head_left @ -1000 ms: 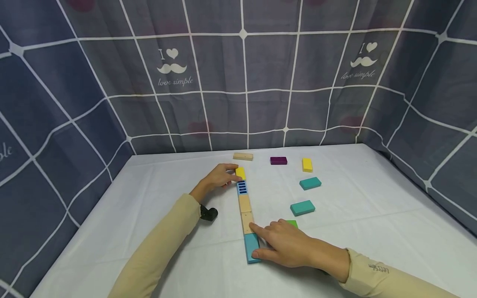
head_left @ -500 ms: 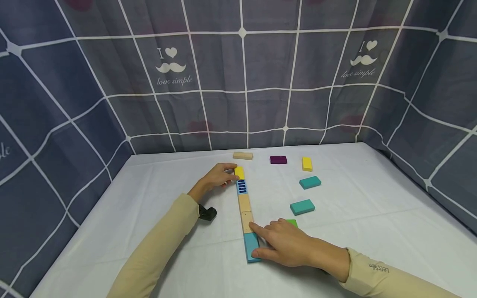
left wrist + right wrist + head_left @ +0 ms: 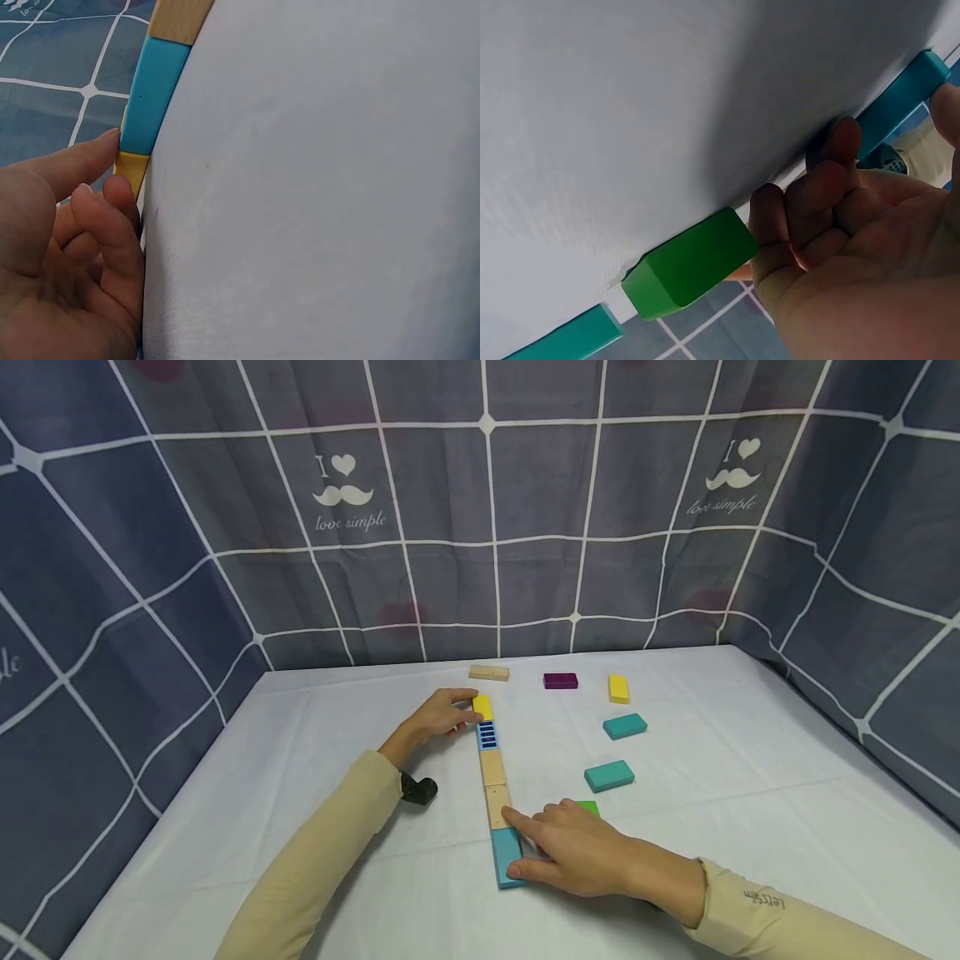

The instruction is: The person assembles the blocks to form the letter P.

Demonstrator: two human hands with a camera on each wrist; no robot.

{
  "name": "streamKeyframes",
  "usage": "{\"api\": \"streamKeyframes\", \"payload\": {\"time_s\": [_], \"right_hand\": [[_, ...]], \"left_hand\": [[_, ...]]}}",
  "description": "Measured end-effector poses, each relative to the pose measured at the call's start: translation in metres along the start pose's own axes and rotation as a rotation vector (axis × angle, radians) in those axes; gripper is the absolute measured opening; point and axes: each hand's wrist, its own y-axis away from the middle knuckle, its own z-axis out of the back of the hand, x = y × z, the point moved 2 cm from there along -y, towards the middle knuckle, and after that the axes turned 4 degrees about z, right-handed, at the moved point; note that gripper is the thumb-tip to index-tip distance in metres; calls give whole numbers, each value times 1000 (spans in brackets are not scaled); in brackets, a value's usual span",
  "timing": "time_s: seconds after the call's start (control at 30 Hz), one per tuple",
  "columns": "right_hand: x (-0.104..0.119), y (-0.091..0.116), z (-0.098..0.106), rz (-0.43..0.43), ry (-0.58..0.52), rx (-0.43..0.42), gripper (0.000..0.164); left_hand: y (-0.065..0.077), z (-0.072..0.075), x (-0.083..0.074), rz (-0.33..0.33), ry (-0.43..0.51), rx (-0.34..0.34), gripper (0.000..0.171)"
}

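On the white cloth, flat blocks lie end to end in a row: a blue block (image 3: 507, 858) nearest, two wooden blocks (image 3: 492, 768), a light-blue block with dark bars (image 3: 487, 735), and a yellow block (image 3: 482, 707) at the far end. My left hand (image 3: 438, 713) pinches that yellow block between thumb and index finger; the left wrist view shows the thumb by its joint with the light-blue block (image 3: 154, 97). My right hand (image 3: 573, 850) touches the nearer wooden block with its index fingertip and rests its thumb on the blue block. Its other fingers are curled with nothing in them.
Right of the row lie two teal blocks (image 3: 609, 776), another yellow block (image 3: 618, 689) and a purple block (image 3: 561, 681). A loose wooden block (image 3: 489, 673) sits beyond the row's end. The green block (image 3: 694, 266) is beside my right hand. A grid-patterned curtain (image 3: 442, 585) surrounds the table.
Both hands and the blocks stay practically in place; only the head view shifts very slightly.
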Motion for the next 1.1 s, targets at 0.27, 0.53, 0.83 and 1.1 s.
{"api": "streamKeyframes", "payload": {"time_s": [0.27,0.53,0.83,1.1], "right_hand": [[0,1,-1,11,8,-19,76],[0,1,-1,17,15,-16,75],[0,-1,0,10,20,-5,75],[1,2,1,1,-15,7,76]], "left_hand": [[-1,-1,0,1,-7,-5,58],[-1,-1,0,5,0,5,59],[-1,1,-1,0,25,25,62],[16,4,-5,-111,-158,-27,68]]}}
